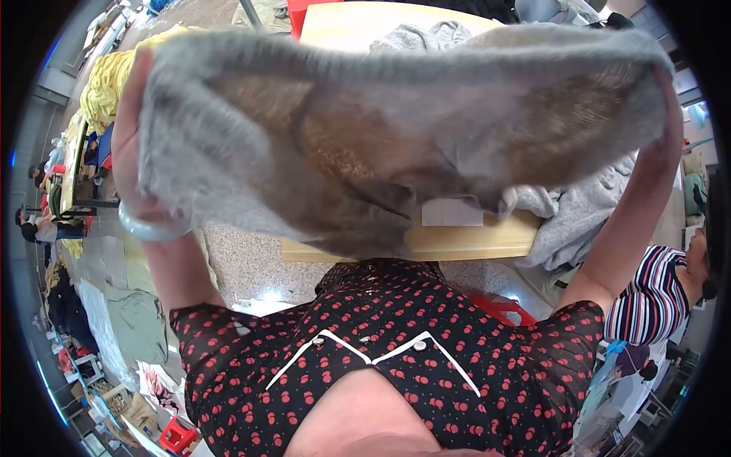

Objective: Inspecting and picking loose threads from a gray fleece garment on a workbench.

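Stretched wide between my raised hands is a grey knit garment [350,145], with brown showing through its thinner parts. It is slightly blurred and its lower edge hangs unevenly above the table. My left hand [129,145] is closed on the garment's left end; the fingertips are mostly hidden by the cloth. At the opposite end my right hand [668,114] grips the upper right corner, its fingers partly covered. Below and behind the cloth stands a light wooden table [472,245]. A white sheet of paper [453,212] lies on it, partly covered from view.
More grey knit cloth [601,198] spills over the table's right side. Yellow fabric [106,84] is heaped at the far left. A person in a striped top [647,297] is close by on the right. A red stool [179,436] stands at the lower left.
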{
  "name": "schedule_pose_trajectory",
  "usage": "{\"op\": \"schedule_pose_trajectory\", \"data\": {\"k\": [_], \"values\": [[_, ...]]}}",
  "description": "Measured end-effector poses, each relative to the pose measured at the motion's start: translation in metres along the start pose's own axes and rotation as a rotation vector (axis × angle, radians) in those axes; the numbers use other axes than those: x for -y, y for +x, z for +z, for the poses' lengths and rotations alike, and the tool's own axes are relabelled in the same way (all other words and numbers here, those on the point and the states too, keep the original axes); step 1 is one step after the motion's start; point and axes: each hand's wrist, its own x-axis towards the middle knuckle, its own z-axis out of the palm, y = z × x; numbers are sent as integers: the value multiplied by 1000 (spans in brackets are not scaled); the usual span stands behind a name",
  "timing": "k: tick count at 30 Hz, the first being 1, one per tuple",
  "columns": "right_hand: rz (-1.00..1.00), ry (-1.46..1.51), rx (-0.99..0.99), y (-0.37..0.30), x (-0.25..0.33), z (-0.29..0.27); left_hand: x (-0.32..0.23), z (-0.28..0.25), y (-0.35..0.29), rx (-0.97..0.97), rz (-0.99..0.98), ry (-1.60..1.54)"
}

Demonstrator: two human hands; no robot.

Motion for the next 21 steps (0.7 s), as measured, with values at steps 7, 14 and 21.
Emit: {"op": "schedule_pose_trajectory", "data": {"k": [7,14,21], "values": [[179,-597,765,-17,-103,83,115,-32,43,-151,-252,487],[-38,-939,1047,-89,-193,115,215,-105,22,-232,-409,1303],[-505,-757,558,-102,-208,131,215,-109,21,-225,-70,955]]}}
